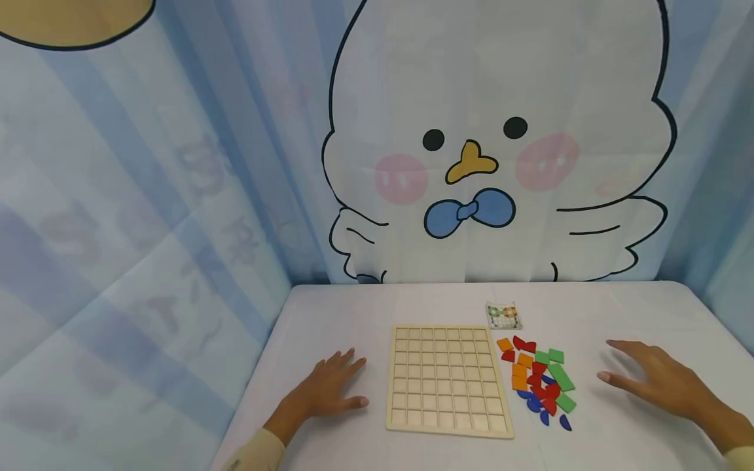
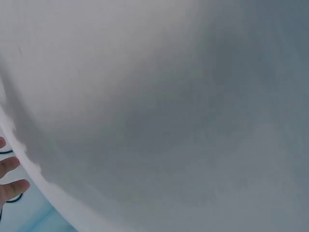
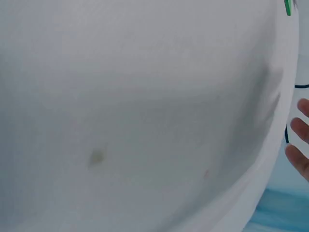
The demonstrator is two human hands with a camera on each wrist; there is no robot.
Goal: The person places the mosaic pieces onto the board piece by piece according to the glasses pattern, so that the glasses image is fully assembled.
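A wooden grid board (image 1: 448, 379) lies flat on the table, its square cells bare. Beside its right edge is a loose cluster of flat pieces: orange squares (image 1: 519, 376), red wedges (image 1: 539, 368), green blocks (image 1: 561, 377) and blue half-rounds (image 1: 534, 403). My left hand (image 1: 332, 386) is left of the board with its fingers spread, holding nothing. To the right of the pieces, my right hand (image 1: 660, 379) is held with fingers extended and nothing in it. Only a few fingertips of each hand show in the wrist views.
A small clear packet (image 1: 504, 316) with a printed pattern lies behind the pieces, near the board's far right corner. The white table (image 1: 341, 314) has rounded far corners. Behind it hangs a light blue curtain (image 1: 283, 163) with a large cartoon bird.
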